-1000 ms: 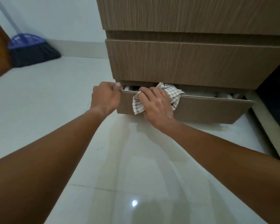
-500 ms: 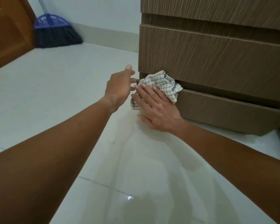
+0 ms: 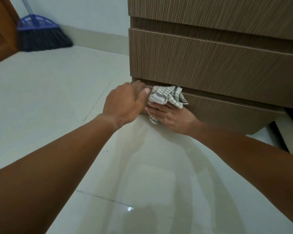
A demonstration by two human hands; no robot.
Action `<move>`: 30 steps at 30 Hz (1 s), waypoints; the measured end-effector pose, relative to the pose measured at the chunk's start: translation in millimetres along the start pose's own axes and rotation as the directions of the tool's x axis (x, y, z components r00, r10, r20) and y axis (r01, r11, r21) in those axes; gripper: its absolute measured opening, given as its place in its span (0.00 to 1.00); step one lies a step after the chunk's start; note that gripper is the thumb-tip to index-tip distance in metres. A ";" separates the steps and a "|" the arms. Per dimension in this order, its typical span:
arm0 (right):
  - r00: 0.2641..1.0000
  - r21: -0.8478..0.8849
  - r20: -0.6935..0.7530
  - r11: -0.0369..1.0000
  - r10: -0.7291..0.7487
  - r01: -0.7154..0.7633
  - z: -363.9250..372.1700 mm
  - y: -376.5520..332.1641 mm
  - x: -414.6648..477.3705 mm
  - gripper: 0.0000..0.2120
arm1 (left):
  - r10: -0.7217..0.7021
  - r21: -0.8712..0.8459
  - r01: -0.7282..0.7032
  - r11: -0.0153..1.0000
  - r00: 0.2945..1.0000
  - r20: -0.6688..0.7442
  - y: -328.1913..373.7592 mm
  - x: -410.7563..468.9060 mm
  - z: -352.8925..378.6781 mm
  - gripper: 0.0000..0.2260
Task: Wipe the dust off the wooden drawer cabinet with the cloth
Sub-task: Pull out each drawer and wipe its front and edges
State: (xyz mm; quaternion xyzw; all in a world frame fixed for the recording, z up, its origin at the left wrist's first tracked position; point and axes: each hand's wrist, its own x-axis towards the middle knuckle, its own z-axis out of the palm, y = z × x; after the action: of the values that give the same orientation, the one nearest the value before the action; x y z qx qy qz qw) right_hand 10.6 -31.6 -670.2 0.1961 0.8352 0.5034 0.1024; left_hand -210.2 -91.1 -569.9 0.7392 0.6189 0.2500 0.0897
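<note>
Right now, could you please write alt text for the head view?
A person's right hand presses a crumpled checked cloth against the bottom drawer front of a brown wooden drawer cabinet, while the left hand grips the drawer's left corner. A blue broom leans behind.

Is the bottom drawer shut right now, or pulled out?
Nearly shut: the bottom drawer shows only a narrow dark gap under the drawer above, with the checked cloth caught at its top edge.
</note>
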 end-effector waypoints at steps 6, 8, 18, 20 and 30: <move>0.996 0.033 0.052 0.997 -0.068 0.067 10.0 28.7 -94.6 0.27 | 0.174 0.184 -0.209 0.961 0.966 0.189 22.8 -2.0 22.2 0.27; 0.995 0.045 0.024 0.994 -0.101 0.100 3.9 36.5 -102.6 0.25 | 0.147 0.146 -0.172 0.974 0.975 0.166 28.3 2.3 24.6 0.27; 0.875 0.141 -0.147 0.885 0.462 -0.443 -29.4 39.4 -56.5 0.25 | 0.077 0.112 -0.097 0.989 0.982 0.172 30.3 11.4 4.5 0.16; 0.806 0.122 -0.171 0.824 0.566 -0.553 -26.5 25.7 -56.7 0.24 | 0.053 0.090 -0.071 0.993 0.981 0.185 26.0 11.3 0.2 0.16; 0.927 0.364 -0.204 0.904 0.314 -0.226 -18.6 29.7 -34.4 0.15 | 0.032 0.095 -0.048 0.994 0.986 0.165 24.4 9.6 -1.0 0.17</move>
State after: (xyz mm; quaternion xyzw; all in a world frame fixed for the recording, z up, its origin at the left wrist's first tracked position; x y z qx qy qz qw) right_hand 41.4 -48.9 -636.2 0.2581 0.8788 0.3850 -0.1133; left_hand -188.3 -87.3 -555.8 0.7729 0.6061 0.1598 0.0985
